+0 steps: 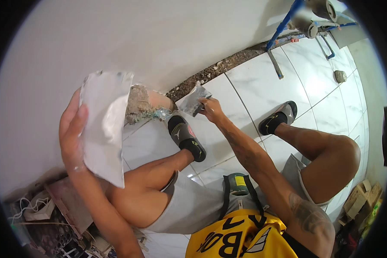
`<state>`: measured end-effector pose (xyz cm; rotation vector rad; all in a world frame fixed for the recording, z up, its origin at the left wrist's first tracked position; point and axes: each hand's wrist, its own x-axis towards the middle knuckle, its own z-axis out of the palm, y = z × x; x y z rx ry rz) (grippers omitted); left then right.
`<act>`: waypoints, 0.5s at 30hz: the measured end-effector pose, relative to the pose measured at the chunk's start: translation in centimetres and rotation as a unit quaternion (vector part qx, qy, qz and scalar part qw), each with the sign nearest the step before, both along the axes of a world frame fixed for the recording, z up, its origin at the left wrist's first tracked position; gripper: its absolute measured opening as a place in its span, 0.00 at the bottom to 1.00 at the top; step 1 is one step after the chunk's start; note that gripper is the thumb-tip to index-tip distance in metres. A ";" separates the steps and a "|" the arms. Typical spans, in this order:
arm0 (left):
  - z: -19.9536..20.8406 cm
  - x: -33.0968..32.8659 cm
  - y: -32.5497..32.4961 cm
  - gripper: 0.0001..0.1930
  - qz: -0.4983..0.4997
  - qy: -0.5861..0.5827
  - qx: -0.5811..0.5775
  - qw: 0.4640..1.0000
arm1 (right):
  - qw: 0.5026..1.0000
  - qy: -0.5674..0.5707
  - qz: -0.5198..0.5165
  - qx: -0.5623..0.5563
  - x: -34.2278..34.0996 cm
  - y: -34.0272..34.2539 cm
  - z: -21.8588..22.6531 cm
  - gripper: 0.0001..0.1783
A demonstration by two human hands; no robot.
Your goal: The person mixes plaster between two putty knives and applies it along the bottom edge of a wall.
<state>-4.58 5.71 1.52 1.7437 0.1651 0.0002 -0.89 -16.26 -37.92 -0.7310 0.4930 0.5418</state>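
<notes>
My left hand (73, 129) grips the left side of a flat pale board (99, 142), held up in front of the wall. A smooth lump of white paste (117, 114) is spread on its right half, and the board's edges are crusted. My right hand (213, 110) is closed around a putty knife (194, 99), whose wide grey blade is smeared with white. The blade is just above the floor near the foot of the white wall (150, 43), apart from the board. Beside the board, a rough grey-brown lump (136, 104) and a pinkish cylindrical piece (159, 99) lie by the wall.
A dirt strip with rubble (221, 64) runs between wall and white floor tiles (262, 77). Blue pipes (284, 23) stand at the far right, with a small grey round object (340, 76) nearby. Wood scraps (359, 200) lie right; mixed clutter (51, 219) fills the lower left.
</notes>
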 end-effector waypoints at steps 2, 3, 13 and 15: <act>-0.5 0.4 0.4 0.32 0.008 0.014 0.025 1.000 | 1.000 0.006 -0.008 -0.027 1.8 0.1 -2.3 0.11; -0.6 0.4 0.8 0.33 0.024 0.027 0.064 0.997 | 0.999 0.011 -0.007 -0.041 2.5 0.7 -3.3 0.11; -0.8 -0.7 3.9 0.43 -0.031 0.107 0.102 0.988 | 0.994 0.013 -0.047 -0.096 5.8 4.9 -4.7 0.13; -0.7 -1.0 3.3 0.42 0.008 0.064 0.130 0.989 | 0.994 0.007 -0.058 -0.089 6.1 5.4 -5.1 0.13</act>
